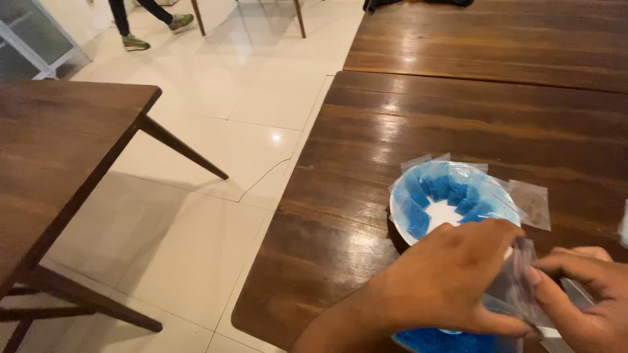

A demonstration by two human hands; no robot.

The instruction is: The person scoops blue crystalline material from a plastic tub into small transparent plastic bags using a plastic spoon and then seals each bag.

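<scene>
Both hands, left hand (451, 278) and right hand (585, 297), pinch shut on a small clear plastic bag (517, 281) above a white bowl of blue granules (445, 196) on the dark wooden worktop (458, 117); white tiled floor (216, 131) beside.

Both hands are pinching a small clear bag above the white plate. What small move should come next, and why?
Probably pull the bag's mouth apart a little. The left hand and right hand each pinch one side of the small clear bag, just above the blue granules. The white plate behind already holds filled blue bags in a ring.
</scene>
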